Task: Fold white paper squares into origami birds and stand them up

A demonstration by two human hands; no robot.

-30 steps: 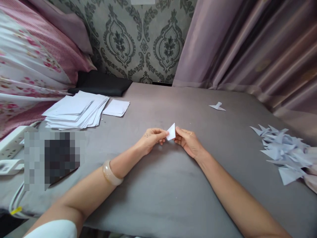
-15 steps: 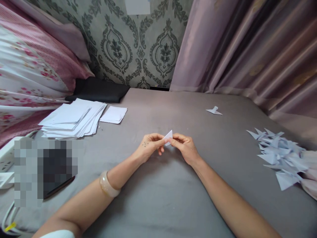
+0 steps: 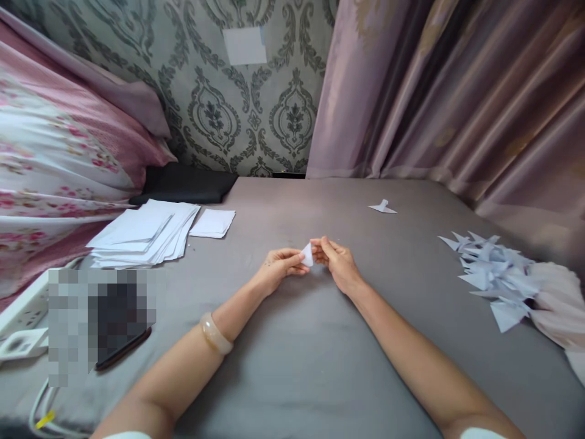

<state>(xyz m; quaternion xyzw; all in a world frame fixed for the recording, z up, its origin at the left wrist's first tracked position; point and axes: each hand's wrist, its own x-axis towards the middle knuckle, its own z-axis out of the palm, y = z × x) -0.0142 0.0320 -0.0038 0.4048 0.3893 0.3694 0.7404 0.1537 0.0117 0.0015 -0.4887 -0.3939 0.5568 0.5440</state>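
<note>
A small folded piece of white paper [image 3: 308, 255], roughly triangular, is pinched between the thumb and fingers of my left hand [image 3: 278, 267]. Just to its right is my right hand [image 3: 337, 261], its thumb lifted and its fingers apart beside the paper's edge. Whether a right fingertip touches the paper I cannot make out. Both hands are above the grey sheet [image 3: 274, 360]. Farther off to the right lies a single folded paper bird [image 3: 384, 207].
Several folded paper birds [image 3: 496, 268] are heaped at the right beside pale fabric [image 3: 560, 299]. At the left are a paper stack [image 3: 141, 235], a smaller stack [image 3: 213, 223], a black folded item [image 3: 187, 185], a power strip [image 3: 27, 308] and a partly blurred dark device [image 3: 121, 317].
My right hand has loosened its pinch on the paper, its thumb now raised. My left hand still holds the paper, which has turned. The camera view has tilted up and shifted.
</note>
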